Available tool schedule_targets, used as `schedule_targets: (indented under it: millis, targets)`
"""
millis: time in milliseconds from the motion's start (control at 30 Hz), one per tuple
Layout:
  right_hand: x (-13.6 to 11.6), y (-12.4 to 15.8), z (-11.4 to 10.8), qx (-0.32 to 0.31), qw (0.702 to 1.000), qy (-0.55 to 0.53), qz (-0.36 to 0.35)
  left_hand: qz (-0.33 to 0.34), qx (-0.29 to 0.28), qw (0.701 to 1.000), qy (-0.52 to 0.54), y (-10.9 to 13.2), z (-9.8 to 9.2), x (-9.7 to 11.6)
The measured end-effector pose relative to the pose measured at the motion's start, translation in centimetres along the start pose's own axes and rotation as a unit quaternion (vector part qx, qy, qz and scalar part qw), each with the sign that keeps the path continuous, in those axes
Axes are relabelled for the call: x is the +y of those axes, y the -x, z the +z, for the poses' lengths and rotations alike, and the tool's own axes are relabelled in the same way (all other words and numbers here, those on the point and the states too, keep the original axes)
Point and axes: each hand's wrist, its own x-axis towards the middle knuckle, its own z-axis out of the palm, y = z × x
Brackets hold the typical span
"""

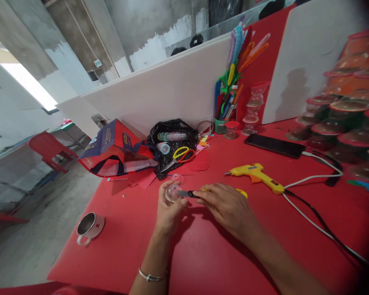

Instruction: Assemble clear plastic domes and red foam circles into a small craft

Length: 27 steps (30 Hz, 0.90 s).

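Observation:
My left hand (169,211) holds a small clear round plastic piece (173,192) between thumb and fingers. My right hand (223,203) grips a tool with a black handle (192,194) and a grey blade, whose tip touches the plastic piece. A yellow handle shows partly behind my right hand. Just beyond my left hand, a pinkish clear disc (176,178) lies on the red table (190,254). To the right of my hands rests a yellow glue gun (258,176).
A metal cup (90,226) stands at the left edge. Farther back are a red and blue bag (110,143), a black plastic bag (155,131), scissors (181,155) and a holder of pipe cleaners (220,126). A phone (275,145), cables and stacked plastic containers (341,123) occupy the right.

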Motion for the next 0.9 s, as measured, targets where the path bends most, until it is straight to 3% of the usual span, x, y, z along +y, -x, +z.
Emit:
schedule_targets:
  millis: [400, 900]
  targets:
    - [-0.36, -0.18, -0.13, 0.01, 1.0, -0.02, -0.001, 0.036, -0.016, 0.999, -0.019, 0.13, -0.02, -0.13]
    - [-0.49, -0.14, -0.17, 0.008, 0.999, -0.04, 0.006, 0.075, 0.01, 0.996, -0.049, -0.05, -0.12, -0.64]
